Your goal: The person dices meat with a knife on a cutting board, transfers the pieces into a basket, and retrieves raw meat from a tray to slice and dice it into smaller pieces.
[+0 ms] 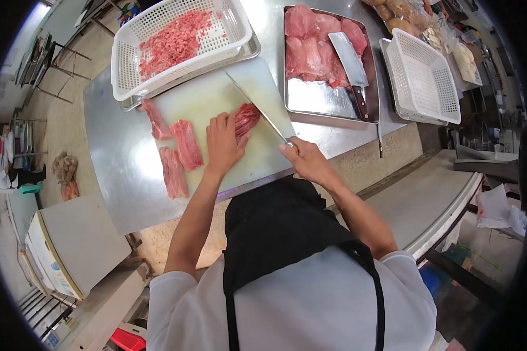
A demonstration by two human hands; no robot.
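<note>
My right hand [304, 157] is closed around the handle of a knife [256, 106], its long blade angled up and to the left across the cutting board [257, 155]. Beside the blade lies a dark red piece of meat [247, 119]. Pressed on the left end of that piece is my left hand [223, 142], fingers together and bent. Three strips of raw meat, one of them a pink strip [187, 144], rest on the left part of the board.
A white perforated basket [123, 76] of diced meat stands behind the board. To the right, a metal tray [328, 112] holds large meat pieces and a cleaver [350, 61]. Farther right is another white basket [433, 88], with bagged potatoes [401, 24] behind it.
</note>
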